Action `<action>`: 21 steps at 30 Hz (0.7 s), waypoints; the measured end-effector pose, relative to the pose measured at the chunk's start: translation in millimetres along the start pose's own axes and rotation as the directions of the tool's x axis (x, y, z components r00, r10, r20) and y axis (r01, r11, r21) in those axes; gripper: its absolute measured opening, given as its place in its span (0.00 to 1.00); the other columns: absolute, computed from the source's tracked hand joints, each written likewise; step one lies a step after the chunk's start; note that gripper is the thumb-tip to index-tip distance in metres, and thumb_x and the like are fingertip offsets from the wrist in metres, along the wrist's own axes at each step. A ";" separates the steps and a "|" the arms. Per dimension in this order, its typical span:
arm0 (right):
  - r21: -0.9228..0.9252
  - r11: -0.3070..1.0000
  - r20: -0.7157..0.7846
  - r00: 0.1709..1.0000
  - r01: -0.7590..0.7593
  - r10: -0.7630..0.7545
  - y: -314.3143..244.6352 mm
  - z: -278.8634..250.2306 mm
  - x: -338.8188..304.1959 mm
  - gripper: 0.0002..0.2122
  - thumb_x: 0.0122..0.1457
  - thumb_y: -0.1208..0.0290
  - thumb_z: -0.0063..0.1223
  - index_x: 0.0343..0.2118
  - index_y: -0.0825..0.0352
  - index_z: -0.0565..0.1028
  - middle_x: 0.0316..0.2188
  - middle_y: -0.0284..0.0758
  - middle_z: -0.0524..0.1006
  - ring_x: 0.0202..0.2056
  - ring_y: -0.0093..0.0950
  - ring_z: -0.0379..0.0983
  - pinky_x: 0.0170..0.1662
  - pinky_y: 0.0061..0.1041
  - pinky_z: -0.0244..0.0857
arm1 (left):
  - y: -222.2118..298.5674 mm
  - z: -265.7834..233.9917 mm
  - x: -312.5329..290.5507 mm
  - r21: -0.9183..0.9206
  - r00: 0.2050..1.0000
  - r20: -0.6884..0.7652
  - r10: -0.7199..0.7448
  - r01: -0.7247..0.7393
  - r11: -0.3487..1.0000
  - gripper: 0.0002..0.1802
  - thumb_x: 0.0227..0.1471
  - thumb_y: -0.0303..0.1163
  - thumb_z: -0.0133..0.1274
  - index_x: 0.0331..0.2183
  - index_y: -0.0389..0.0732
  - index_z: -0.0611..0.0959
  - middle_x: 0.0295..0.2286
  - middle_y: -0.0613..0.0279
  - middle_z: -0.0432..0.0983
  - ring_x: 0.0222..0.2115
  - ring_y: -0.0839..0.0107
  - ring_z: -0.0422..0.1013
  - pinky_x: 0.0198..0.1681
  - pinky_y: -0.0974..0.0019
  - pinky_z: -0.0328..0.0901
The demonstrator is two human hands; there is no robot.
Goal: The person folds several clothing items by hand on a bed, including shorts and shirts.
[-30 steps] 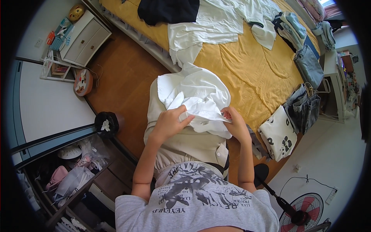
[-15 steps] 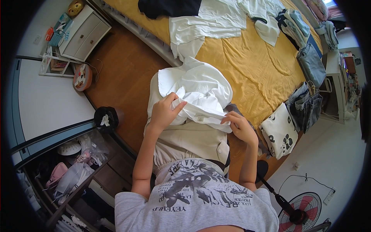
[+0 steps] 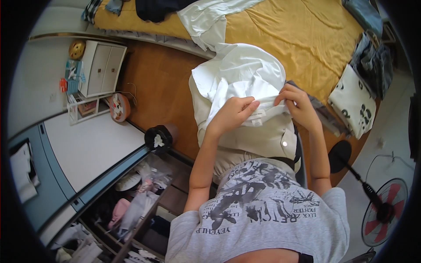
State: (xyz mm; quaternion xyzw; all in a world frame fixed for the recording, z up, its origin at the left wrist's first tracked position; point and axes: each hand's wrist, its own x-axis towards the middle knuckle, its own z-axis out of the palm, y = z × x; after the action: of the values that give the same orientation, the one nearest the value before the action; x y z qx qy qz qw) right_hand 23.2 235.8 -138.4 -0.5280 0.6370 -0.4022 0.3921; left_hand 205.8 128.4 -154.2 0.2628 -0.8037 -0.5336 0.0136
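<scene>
A white cloth garment (image 3: 252, 70) lies bunched over my lap, its far side reaching toward the bed. My left hand (image 3: 234, 114) pinches the garment's near edge between thumb and fingers, beside a small white label (image 3: 258, 117). My right hand (image 3: 299, 103) grips the same edge farther right, its fingers curled in against the cloth. A short stretch of edge runs between the two hands. Under the garment, beige cloth (image 3: 258, 139) with a round button covers my lap.
Ahead is a bed with a yellow sheet (image 3: 280, 30), bearing another white garment (image 3: 206, 22) and a dark one (image 3: 160, 9). Folded clothes, including a white patterned piece (image 3: 351, 103), lie at right. A fan (image 3: 383, 212) stands right; a black bin (image 3: 158, 139) and open drawer (image 3: 127, 206) left.
My left hand has slid right along the garment's edge, so the hands are closer together. The whole view has turned, and the bed sits higher in it.
</scene>
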 end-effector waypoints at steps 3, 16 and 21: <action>0.069 0.997 -0.034 0.999 0.038 -0.036 -7.7 -3.2 -13.1 0.10 0.39 0.88 0.34 0.19 0.70 0.70 0.20 0.35 0.65 0.24 0.27 0.63 0.29 0.19 0.56 | 18.4 2.8 -10.3 -0.412 0.987 0.144 -0.076 0.130 0.902 0.19 0.52 0.39 0.42 0.19 0.34 0.69 0.11 0.68 0.56 0.16 0.82 0.51 0.17 0.74 0.50; 0.008 0.995 -0.050 0.994 0.098 -0.097 -32.7 -4.5 -31.7 0.10 0.35 0.89 0.33 0.18 0.70 0.68 0.21 0.36 0.63 0.24 0.28 0.62 0.29 0.20 0.56 | 45.9 -0.2 -34.5 -0.193 0.994 0.049 -0.100 0.108 0.975 0.14 0.48 0.36 0.48 0.22 0.33 0.74 0.10 0.69 0.60 0.14 0.84 0.53 0.16 0.77 0.49; 0.010 0.991 -0.019 0.991 0.134 -0.133 -26.8 -3.6 -29.4 0.10 0.35 0.89 0.33 0.19 0.70 0.67 0.22 0.36 0.63 0.25 0.29 0.62 0.30 0.21 0.57 | 36.7 3.1 -37.6 -0.274 0.995 0.029 -0.097 0.101 0.956 0.16 0.45 0.40 0.52 0.23 0.33 0.74 0.11 0.69 0.62 0.15 0.85 0.55 0.17 0.79 0.51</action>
State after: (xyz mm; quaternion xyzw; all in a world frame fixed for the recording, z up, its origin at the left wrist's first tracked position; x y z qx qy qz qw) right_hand 33.4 262.0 -110.0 -0.5635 0.6014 -0.4359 0.3617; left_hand 222.3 158.2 -114.1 0.2944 -0.7075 -0.6422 0.0172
